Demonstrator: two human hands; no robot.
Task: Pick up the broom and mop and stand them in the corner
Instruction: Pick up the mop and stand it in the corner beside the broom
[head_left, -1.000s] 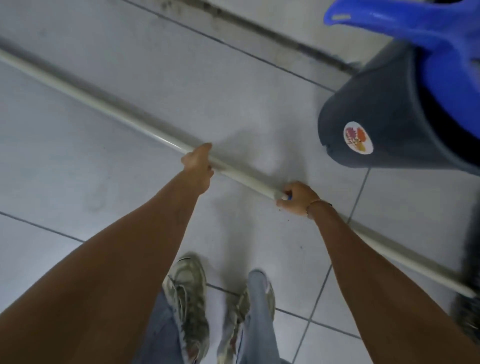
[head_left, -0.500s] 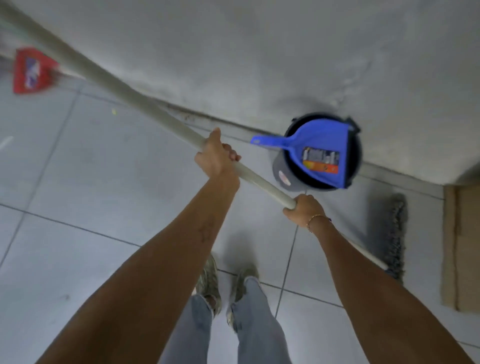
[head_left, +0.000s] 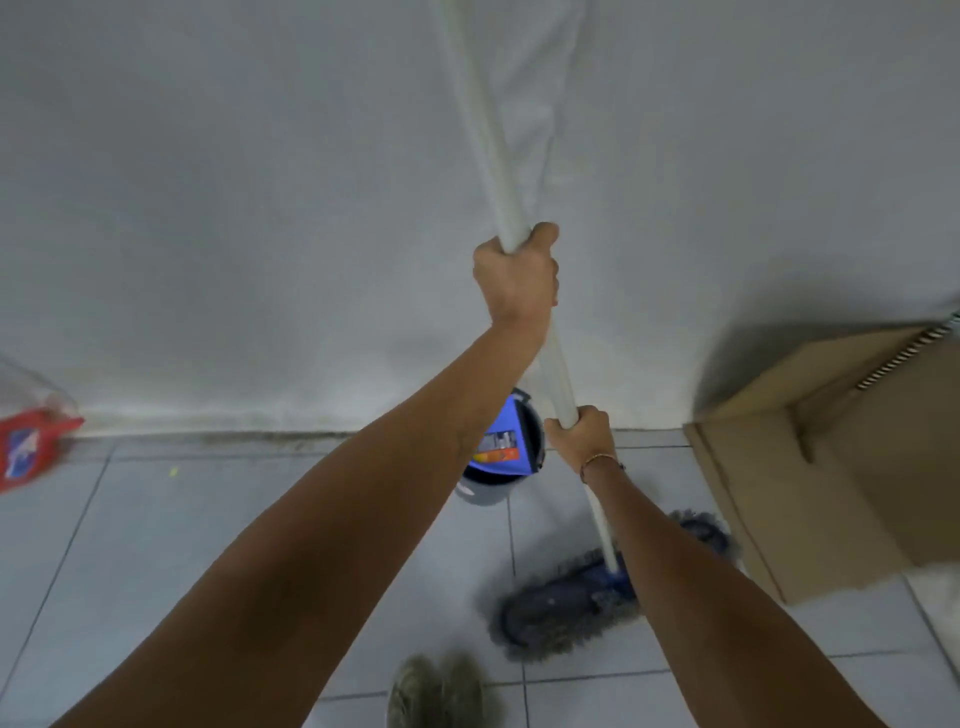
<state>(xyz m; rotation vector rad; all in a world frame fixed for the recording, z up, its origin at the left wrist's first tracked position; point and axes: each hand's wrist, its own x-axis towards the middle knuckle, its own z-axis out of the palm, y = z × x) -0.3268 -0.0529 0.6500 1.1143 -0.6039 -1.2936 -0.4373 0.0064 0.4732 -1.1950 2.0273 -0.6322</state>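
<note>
The mop has a long white handle (head_left: 483, 130) that stands almost upright in front of the wall. Its flat blue-grey head (head_left: 566, 597) rests on the tiled floor near my feet. My left hand (head_left: 517, 275) grips the handle high up. My right hand (head_left: 579, 436) grips it lower down, above the head. At the far left edge the red head of the broom (head_left: 26, 447) lies by the wall; its handle is out of view.
A dark bucket (head_left: 488, 491) with a blue dustpan (head_left: 504, 441) in it stands against the wall behind my arms. A cardboard box (head_left: 831, 467) stands at the right beside the mop head. My shoes (head_left: 441, 691) show at the bottom.
The mop handle has swung up from lying low and slanted across the floor to almost upright. Both hands kept their hold on it. The view has risen toward the wall.
</note>
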